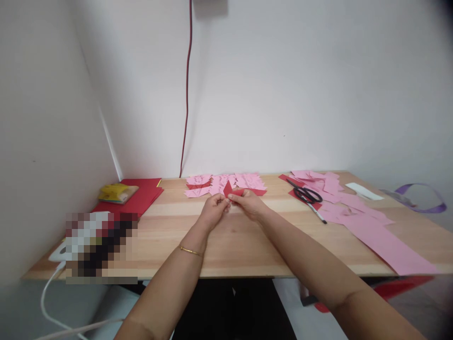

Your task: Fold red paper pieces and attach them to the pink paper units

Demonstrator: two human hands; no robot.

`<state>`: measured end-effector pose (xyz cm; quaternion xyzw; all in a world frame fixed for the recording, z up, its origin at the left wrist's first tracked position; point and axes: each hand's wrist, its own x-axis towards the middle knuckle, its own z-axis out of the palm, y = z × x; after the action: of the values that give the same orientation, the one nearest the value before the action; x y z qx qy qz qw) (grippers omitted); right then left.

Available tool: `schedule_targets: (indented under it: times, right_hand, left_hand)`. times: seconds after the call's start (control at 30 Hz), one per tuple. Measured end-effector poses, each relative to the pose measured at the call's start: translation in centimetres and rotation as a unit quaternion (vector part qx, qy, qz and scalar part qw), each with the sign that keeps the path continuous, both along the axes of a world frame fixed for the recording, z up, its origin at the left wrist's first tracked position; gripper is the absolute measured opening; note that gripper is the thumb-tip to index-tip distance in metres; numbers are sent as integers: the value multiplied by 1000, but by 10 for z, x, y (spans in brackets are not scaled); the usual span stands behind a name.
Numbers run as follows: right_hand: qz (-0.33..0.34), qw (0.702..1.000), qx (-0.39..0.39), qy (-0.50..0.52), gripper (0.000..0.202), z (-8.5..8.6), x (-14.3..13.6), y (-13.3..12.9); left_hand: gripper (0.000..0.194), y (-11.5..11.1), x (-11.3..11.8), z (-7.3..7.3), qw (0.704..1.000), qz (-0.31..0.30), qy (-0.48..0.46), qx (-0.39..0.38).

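Note:
Over the middle of the wooden table, both my hands meet at a small folded piece of red paper (228, 189) with a pointed tip standing up. My left hand (214, 210) pinches its lower edge with thumb and fingertips. From the other side, my right hand (247, 202) grips it between thumb and fingers, the thumb lying on top. Just behind the hands lie rows of pink cut paper pieces (200, 182) with jagged edges, a few red ones among them. Part of the red paper is hidden by my fingers.
Black-handled scissors (307, 194) and a pen (314, 210) lie to the right, by pink paper scraps (375, 236) and a white strip (364, 191). At left are red sheets (145, 196), a yellow packet (115, 192) and a white power strip (58, 252). A wall (283, 94) stands behind.

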<state>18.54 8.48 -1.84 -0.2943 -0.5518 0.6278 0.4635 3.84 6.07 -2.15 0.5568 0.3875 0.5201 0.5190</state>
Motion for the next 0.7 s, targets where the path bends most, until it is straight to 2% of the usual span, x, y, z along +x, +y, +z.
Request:
schedule_targets:
  times: [0.07,0.17,0.23,0.37,0.5,0.63,0.7]
  right_hand:
    - [33,999,-14,33,26,1,1,-1]
    - [59,994,-42,82,24,3,3,-2]
    - [76,992,-56,82,23,2,4,-3]
    - [112,989,-62,75,22,1,5,-5]
    - [85,988,-75,103,43,3,3,-3]
    - [19,983,-125,130,32,4,2,4]
    - [7,983,-139,122,37,4,1,6]
  left_hand:
    - [26,-1,-1,0,992,-61,-79,-74]
    - [28,-2,-3,1,957,-135,-184,-177]
    - [23,-4,-6,2,943,-154,-216,-202]
    - [20,-5,-8,5,932,-174,-238,-209]
    - [27,-2,-7,5,946,-127,-240,-179]
    - [38,2,-6,4,964,-47,-232,-118]
    - [41,3,-5,3,968,-17,-230,-101]
